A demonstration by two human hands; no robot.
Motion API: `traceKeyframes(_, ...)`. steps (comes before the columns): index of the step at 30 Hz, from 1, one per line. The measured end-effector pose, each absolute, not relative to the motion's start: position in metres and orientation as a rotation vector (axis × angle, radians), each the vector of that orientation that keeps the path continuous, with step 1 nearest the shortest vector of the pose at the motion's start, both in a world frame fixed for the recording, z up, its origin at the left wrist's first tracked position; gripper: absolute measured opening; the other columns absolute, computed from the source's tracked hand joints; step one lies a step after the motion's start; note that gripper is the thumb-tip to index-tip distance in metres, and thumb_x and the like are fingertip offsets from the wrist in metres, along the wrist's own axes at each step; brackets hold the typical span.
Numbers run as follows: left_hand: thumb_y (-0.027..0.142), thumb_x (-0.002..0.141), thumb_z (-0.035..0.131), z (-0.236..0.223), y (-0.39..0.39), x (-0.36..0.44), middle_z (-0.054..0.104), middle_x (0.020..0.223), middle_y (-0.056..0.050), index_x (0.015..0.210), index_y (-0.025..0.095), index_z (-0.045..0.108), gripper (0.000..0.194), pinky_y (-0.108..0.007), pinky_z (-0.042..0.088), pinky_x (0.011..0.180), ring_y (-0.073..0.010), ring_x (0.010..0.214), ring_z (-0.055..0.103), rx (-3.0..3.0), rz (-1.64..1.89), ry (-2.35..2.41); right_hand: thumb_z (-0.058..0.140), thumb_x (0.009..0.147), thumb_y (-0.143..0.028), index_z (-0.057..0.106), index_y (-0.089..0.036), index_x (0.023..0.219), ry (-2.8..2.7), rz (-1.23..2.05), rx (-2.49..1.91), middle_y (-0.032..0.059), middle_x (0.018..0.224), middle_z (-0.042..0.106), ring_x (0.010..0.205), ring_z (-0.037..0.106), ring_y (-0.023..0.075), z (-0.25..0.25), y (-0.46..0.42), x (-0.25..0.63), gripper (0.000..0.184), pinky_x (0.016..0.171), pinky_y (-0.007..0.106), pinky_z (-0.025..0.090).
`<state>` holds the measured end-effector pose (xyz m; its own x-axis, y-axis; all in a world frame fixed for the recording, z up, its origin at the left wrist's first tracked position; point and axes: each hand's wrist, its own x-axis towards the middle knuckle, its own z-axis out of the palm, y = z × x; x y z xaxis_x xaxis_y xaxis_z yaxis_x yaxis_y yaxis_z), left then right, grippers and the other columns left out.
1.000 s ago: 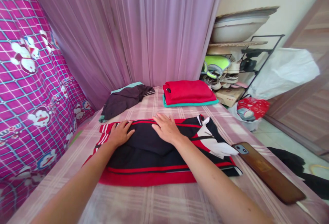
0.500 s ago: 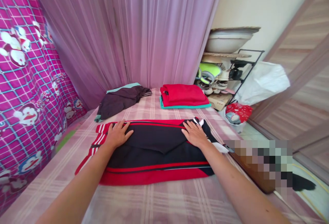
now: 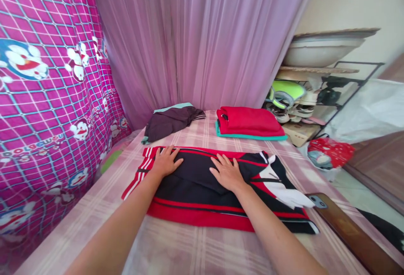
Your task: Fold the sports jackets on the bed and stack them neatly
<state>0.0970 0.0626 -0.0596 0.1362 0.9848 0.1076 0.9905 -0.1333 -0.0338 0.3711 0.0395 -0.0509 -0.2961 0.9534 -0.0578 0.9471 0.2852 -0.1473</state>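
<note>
A black and red sports garment (image 3: 202, 180) lies folded flat across the bed, with red trim along both long edges. White stripes run over its red left end, and white fabric (image 3: 284, 193) spreads at the right end. On the upper left part of the garment, my left hand (image 3: 166, 161) rests palm down, fingers spread. My right hand (image 3: 227, 172) lies flat near the middle of the black cloth, its fingers also apart. Neither hand grips anything. Whether the garment is a jacket or trousers I cannot tell.
Behind are a dark crumpled garment (image 3: 175, 121) and a folded red garment (image 3: 251, 121) on a teal one (image 3: 252, 136). A brown phone (image 3: 356, 233) lies at right. Beyond the bed stands a rack (image 3: 342, 79) with shoes and a basin (image 3: 325, 50). A purple curtain (image 3: 205, 39) hangs behind.
The view has turned left, so things appear farther right. My right hand has slid left over the garment toward my left hand, uncovering more of the right end and white fabric.
</note>
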Motion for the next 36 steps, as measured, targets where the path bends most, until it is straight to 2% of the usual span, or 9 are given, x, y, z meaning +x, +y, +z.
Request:
traceKeyframes(4,0.06,0.095,0.034,-0.061,0.064,0.096,0.036,0.158,-0.012,0.149,0.028,0.041,0.063,-0.063,0.02,0.115,-0.0331,0.144,0.034,-2.314,-0.111,-2.004,0.025,0.102,-0.052,0.034,-0.03,0.154,-2.418,0.204,-1.992,0.0055,0.162,0.027,0.15,0.02,0.0235,-0.065,0.037,0.404,0.057,0.12,0.053,0.012)
traceKeyframes(8,0.059,0.094,0.037,-0.063,0.067,0.094,0.038,0.158,-0.011,0.148,0.029,0.042,0.062,-0.063,0.025,0.114,-0.0331,0.144,0.035,-2.355,-0.182,-2.038,0.024,0.102,-0.051,0.034,-0.029,0.154,-2.297,0.114,-2.126,0.0065,0.161,0.029,0.149,0.023,0.0249,-0.071,0.036,0.431,0.058,0.119,0.052,0.017)
traceKeyframes(12,0.048,0.097,0.037,-0.061,0.07,0.088,0.041,0.156,-0.01,0.14,0.026,0.054,0.051,-0.056,0.026,0.117,-0.0292,0.143,0.037,-2.354,-0.311,-2.056,0.024,0.101,-0.05,0.037,-0.028,0.153,-2.27,0.046,-2.112,0.0077,0.16,0.032,0.148,0.026,0.0262,-0.074,0.033,0.436,0.058,0.118,0.052,0.019)
traceKeyframes(16,0.039,0.098,0.037,-0.045,0.062,0.096,0.047,0.152,-0.009,0.129,0.022,0.064,0.045,-0.054,0.027,0.117,-0.0314,0.142,0.038,-2.271,-0.428,-1.965,0.025,0.101,-0.05,0.036,-0.028,0.153,-2.265,0.083,-2.112,0.0081,0.16,0.032,0.148,0.025,0.0254,-0.072,0.033,0.434,0.058,0.118,0.051,0.018)
traceKeyframes(22,0.057,0.096,0.035,-0.028,0.007,0.174,0.044,0.154,-0.011,0.141,0.021,0.053,0.06,-0.058,0.024,0.118,-0.0318,0.145,0.033,-2.558,-0.387,-1.838,0.025,0.101,-0.05,0.035,-0.026,0.154,-2.262,0.113,-2.095,0.0089,0.162,0.029,0.148,0.025,0.0259,-0.069,0.033,0.431,0.059,0.118,0.052,0.017)
traceKeyframes(24,0.06,0.096,0.035,-0.034,-0.013,0.204,0.041,0.156,-0.009,0.144,0.024,0.05,0.062,-0.057,0.022,0.119,-0.0295,0.146,0.031,-2.714,-0.395,-1.757,0.024,0.101,-0.05,0.035,-0.025,0.154,-2.269,0.115,-2.086,0.0094,0.162,0.028,0.148,0.024,0.0264,-0.067,0.032,0.429,0.059,0.118,0.053,0.016)
traceKeyframes(28,0.056,0.097,0.035,-0.051,-0.034,0.232,0.041,0.156,-0.004,0.142,0.036,0.049,0.051,-0.061,0.02,0.119,-0.0282,0.146,0.033,-2.958,-0.284,-1.603,0.022,0.101,-0.05,0.034,-0.026,0.154,-2.355,0.048,-1.944,0.0084,0.162,0.027,0.149,0.02,0.0241,-0.056,0.035,0.441,0.06,0.119,0.051,0.009)
traceKeyframes(31,0.054,0.097,0.037,-0.06,-0.034,0.231,0.037,0.158,-0.004,0.144,0.039,0.046,0.05,-0.063,0.017,0.118,-0.029,0.147,0.029,-2.987,-0.192,-1.566,0.02,0.101,-0.05,0.034,-0.026,0.154,-2.374,0.027,-1.961,0.0078,0.162,0.029,0.15,0.019,0.0235,-0.051,0.044,0.467,0.06,0.12,0.05,0.005)
traceKeyframes(36,0.053,0.096,0.04,-0.061,-0.032,0.226,0.033,0.16,-0.005,0.148,0.042,0.038,0.053,-0.064,0.017,0.118,-0.0303,0.148,0.027,-2.994,-0.144,-1.527,0.019,0.101,-0.05,0.035,-0.021,0.153,-2.214,0.112,-2.186,0.0109,0.161,0.028,0.149,0.019,0.0256,-0.061,0.055,0.502,0.063,0.119,0.053,0.007)
